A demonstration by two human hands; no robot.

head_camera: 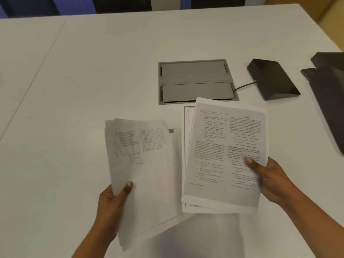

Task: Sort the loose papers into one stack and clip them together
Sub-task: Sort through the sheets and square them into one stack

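My left hand (111,202) grips a bundle of white sheets (145,174) by its left edge, thumb on top; the top sheet carries a printed table. My right hand (268,181) holds a second bundle of printed text pages (223,157) by its right edge, thumb pressed on the top page. Both bundles are lifted above the white table, side by side, their inner edges close. A small grey square thing (171,130), possibly a clip, shows at the upper right corner of the left bundle; what it is I cannot tell.
A grey cable hatch (195,81) is set into the white table (74,81) behind the papers. A black wedge-shaped device (273,79) with a cable sits to its right. A dark object (329,94) lies at the right edge.
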